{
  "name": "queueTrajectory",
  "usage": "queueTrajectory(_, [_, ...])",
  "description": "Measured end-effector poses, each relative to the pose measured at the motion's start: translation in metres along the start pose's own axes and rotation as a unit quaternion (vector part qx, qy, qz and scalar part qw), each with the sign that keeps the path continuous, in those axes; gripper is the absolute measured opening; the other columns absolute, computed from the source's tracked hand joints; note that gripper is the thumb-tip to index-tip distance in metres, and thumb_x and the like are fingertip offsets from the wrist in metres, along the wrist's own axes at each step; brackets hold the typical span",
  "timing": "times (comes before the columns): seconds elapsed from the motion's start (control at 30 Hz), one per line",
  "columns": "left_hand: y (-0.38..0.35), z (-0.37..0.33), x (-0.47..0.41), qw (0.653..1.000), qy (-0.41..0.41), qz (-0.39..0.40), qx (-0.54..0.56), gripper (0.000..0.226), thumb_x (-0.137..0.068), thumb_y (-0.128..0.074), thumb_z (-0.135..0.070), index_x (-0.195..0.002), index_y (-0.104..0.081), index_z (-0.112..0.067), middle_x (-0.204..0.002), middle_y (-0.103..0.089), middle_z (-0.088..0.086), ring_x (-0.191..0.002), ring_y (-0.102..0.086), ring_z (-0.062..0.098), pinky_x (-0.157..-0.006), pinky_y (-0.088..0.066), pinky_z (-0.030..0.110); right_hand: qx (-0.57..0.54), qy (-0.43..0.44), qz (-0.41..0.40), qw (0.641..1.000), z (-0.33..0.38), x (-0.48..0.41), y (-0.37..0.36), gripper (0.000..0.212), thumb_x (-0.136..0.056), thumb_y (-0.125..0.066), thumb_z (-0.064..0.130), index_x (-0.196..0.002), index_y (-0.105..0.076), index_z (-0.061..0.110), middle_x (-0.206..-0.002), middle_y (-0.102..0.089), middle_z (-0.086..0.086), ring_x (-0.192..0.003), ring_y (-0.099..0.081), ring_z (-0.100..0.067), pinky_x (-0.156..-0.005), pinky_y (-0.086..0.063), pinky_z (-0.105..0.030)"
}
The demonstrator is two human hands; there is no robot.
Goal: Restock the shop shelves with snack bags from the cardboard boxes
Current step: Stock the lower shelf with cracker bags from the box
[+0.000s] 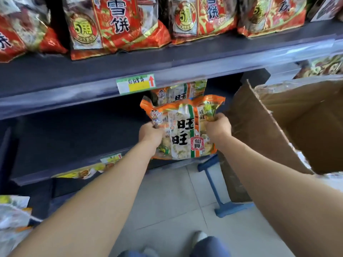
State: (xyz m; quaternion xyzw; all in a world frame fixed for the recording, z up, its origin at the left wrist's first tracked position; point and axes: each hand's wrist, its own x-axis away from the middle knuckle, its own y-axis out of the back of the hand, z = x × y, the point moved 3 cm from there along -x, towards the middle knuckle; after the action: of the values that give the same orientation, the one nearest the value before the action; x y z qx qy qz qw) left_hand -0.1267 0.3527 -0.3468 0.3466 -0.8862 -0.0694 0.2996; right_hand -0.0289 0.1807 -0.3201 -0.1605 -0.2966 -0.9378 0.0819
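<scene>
Presently an orange snack bag (183,130) is held upright at the mouth of the lower shelf (74,130), its upper left corner pinched in the closed left hand (150,133) and its upper right corner in the closed right hand (217,127), just in front of a matching bag (179,90) already stood deeper in. Trouble could be expected if the bag is released before its base is seated on the shelf, since it could slump forward onto the floor (167,201); the stocked bag behind could also be toppled by a hard push, and the open cardboard box (289,127) at the right could be clipped by the right arm.
</scene>
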Motion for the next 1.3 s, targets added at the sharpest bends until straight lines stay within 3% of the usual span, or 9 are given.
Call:
queueTrajectory(0.2, [-0.017,-0.009,-0.06,0.993,-0.108,-0.015,0.05,0.019,-0.086,-0.063,-0.001,-0.098,-0.064,-0.017,-0.089,-0.064,-0.001,-0.088,-0.064,0.021,-0.089,-0.055,0.04,-0.077,0.067,-0.071,0.992,0.006,-0.047,-0.031,0.02,-0.095,-0.043,0.008,-0.114,-0.048,0.012,-0.082,-0.048,0.002,-0.078,-0.05,-0.021,-0.067,-0.039,-0.031])
queueTrajectory(0.47, [-0.057,0.026,-0.134,0.978,-0.18,-0.038,0.097,0.032,-0.086,-0.063,-0.001,-0.117,-0.062,-0.011,-0.095,-0.064,0.0,-0.088,-0.063,0.02,-0.08,-0.052,0.033,-0.149,0.137,-0.122,0.972,-0.031,-0.123,-0.078,0.01,-0.091,-0.05,0.009,-0.101,-0.047,0.011,-0.084,-0.053,0.001,-0.08,-0.053,-0.019,-0.068,-0.043,-0.034])
queueTrajectory(0.6, [-0.082,0.044,-0.161,0.97,-0.202,-0.046,0.125,0.039,-0.085,-0.063,-0.002,-0.122,-0.061,-0.012,-0.095,-0.065,-0.004,-0.087,-0.062,0.015,-0.086,-0.054,0.033,-0.17,0.158,-0.146,0.962,-0.062,-0.154,-0.098,0.014,-0.09,-0.052,0.007,-0.103,-0.048,0.012,-0.084,-0.054,0.001,-0.077,-0.055,-0.019,-0.064,-0.046,-0.035])
queueTrajectory(0.73, [-0.093,0.049,-0.174,0.956,-0.252,-0.079,0.124,0.045,-0.083,-0.064,-0.003,-0.126,-0.059,-0.015,-0.105,-0.066,-0.002,-0.094,-0.062,0.014,-0.084,-0.052,0.028,-0.213,0.181,-0.143,0.949,-0.084,-0.177,-0.108,0.025,-0.087,-0.054,0.002,-0.108,-0.05,0.015,-0.098,-0.059,-0.003,-0.077,-0.059,-0.017,-0.062,-0.051,-0.03])
queueTrajectory(0.83, [-0.099,0.053,-0.183,0.961,-0.24,-0.095,0.094,0.051,-0.075,-0.067,-0.019,-0.125,-0.058,-0.017,-0.12,-0.06,0.004,-0.107,-0.059,0.023,-0.089,-0.051,0.034,-0.151,0.174,-0.165,0.959,-0.093,-0.184,-0.115,0.034,-0.086,-0.062,0.013,-0.116,-0.048,0.02,-0.122,-0.052,-0.011,-0.106,-0.056,-0.03,-0.088,-0.051,-0.043])
queueTrajectory(0.93, [-0.102,0.06,-0.184,0.974,-0.206,-0.096,0.025,0.065,-0.071,-0.072,-0.03,-0.132,-0.052,-0.018,-0.13,-0.052,0.007,-0.118,-0.051,0.03,-0.083,-0.054,0.041,-0.079,0.104,-0.152,0.98,-0.103,-0.183,-0.119,0.054,-0.089,-0.064,0.029,-0.133,-0.037,0.016,-0.134,-0.038,-0.014,-0.117,-0.046,-0.036,-0.094,-0.045,-0.044])
queueTrajectory(1.1, [-0.097,0.054,-0.183,0.975,-0.186,-0.098,0.066,0.06,-0.07,-0.075,-0.022,-0.126,-0.056,-0.017,-0.127,-0.057,0.007,-0.116,-0.056,0.03,-0.096,-0.05,0.045,-0.141,0.115,-0.075,0.98,-0.094,-0.186,-0.118,0.058,-0.088,-0.066,0.029,-0.136,-0.035,0.016,-0.132,-0.046,-0.009,-0.108,-0.054,-0.031,-0.082,-0.044,-0.038])
queueTrajectory(1.2, [-0.095,0.052,-0.186,0.973,-0.186,-0.103,0.083,0.052,-0.077,-0.075,-0.015,-0.126,-0.057,-0.014,-0.124,-0.061,0.005,-0.11,-0.061,0.025,-0.094,-0.052,0.042,-0.156,0.106,-0.055,0.98,-0.087,-0.19,-0.12,0.065,-0.087,-0.066,0.024,-0.141,-0.031,0.016,-0.134,-0.049,-0.008,-0.112,-0.055,-0.03,-0.091,-0.048,-0.041])
queueTrajectory(1.3, [-0.093,0.05,-0.188,0.971,-0.198,-0.105,0.082,0.047,-0.08,-0.074,-0.014,-0.124,-0.059,-0.011,-0.121,-0.063,0.006,-0.102,-0.062,0.024,-0.09,-0.054,0.04,-0.159,0.099,-0.034,0.982,-0.087,-0.195,-0.121,0.077,-0.091,-0.062,0.021,-0.151,-0.013,0.016,-0.146,-0.039,-0.009,-0.126,-0.046,-0.029,-0.098,-0.04,-0.039])
